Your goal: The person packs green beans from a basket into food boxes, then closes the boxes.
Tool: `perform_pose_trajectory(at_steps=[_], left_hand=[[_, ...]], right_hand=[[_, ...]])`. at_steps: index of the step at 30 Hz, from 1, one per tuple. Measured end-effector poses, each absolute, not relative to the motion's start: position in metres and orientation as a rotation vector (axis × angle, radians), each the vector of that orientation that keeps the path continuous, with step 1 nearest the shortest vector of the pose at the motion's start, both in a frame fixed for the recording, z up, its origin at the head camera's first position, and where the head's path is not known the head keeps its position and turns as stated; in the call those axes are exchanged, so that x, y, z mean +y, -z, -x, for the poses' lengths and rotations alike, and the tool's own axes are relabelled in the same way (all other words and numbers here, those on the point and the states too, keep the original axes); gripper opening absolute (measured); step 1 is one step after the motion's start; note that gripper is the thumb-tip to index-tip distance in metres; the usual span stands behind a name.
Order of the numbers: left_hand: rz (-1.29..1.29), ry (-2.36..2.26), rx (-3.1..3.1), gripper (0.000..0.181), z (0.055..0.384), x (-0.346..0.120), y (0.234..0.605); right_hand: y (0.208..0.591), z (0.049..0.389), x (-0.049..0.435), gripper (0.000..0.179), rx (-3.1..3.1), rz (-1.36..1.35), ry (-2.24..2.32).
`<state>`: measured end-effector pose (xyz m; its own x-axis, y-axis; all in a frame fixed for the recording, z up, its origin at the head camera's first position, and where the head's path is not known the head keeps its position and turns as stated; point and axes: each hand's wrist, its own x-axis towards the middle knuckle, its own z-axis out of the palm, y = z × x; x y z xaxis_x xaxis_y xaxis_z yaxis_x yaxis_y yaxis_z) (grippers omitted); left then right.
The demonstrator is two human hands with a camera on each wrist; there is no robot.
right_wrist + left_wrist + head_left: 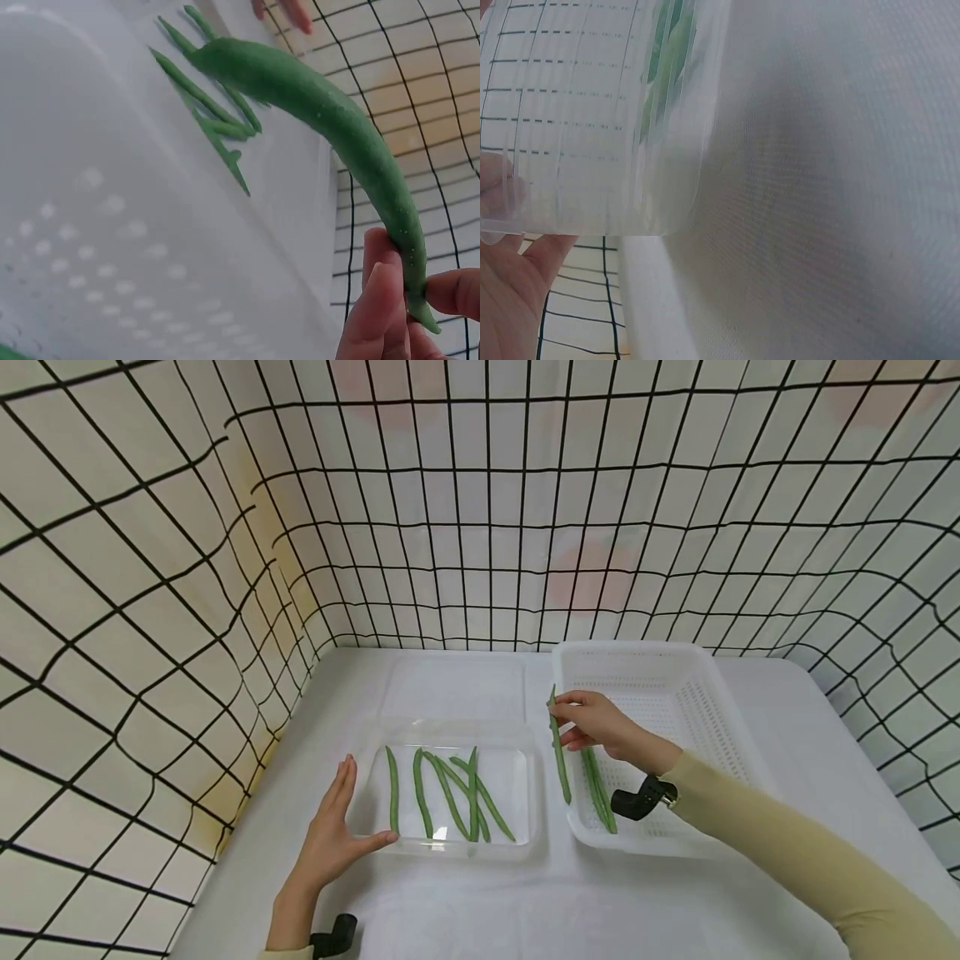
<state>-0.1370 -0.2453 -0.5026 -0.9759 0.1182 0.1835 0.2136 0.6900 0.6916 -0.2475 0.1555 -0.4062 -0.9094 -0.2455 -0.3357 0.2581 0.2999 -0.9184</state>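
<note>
In the head view my right hand (592,722) pinches a green bean (562,770) above the left rim of a white perforated basket (738,735). The right wrist view shows that curved bean (322,109) gripped near one end between thumb and fingers. A few more green beans (596,793) lie along the basket's left side. To the left stands a clear plastic container (507,777) with several green beans (420,793) spread inside. My left hand (337,827) rests against that container's left front corner, fingers straight and thumb spread along the front rim.
White cloth covers the table (480,910). Black wire grid panels (487,527) enclose the back and both sides, with pale sheeting behind them. Container and basket stand side by side with a narrow gap between. Each wrist wears a black camera (636,802).
</note>
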Motion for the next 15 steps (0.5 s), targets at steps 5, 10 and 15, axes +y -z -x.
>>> perform_pose_trajectory(at_steps=[5,10,15], left_hand=[[0.269,1.151,-2.772,0.126,0.137,-0.246,0.503],[0.255,1.152,-2.784,0.125,0.137,-0.246,0.504],[0.254,1.156,-2.794,0.125,0.137,-0.245,0.503]], right_hand=[[0.41,0.247,0.135,0.043,2.128,0.038,1.619],[0.416,0.246,0.116,0.045,2.097,0.054,1.587],[0.419,0.245,0.101,0.041,2.061,0.072,1.565]])
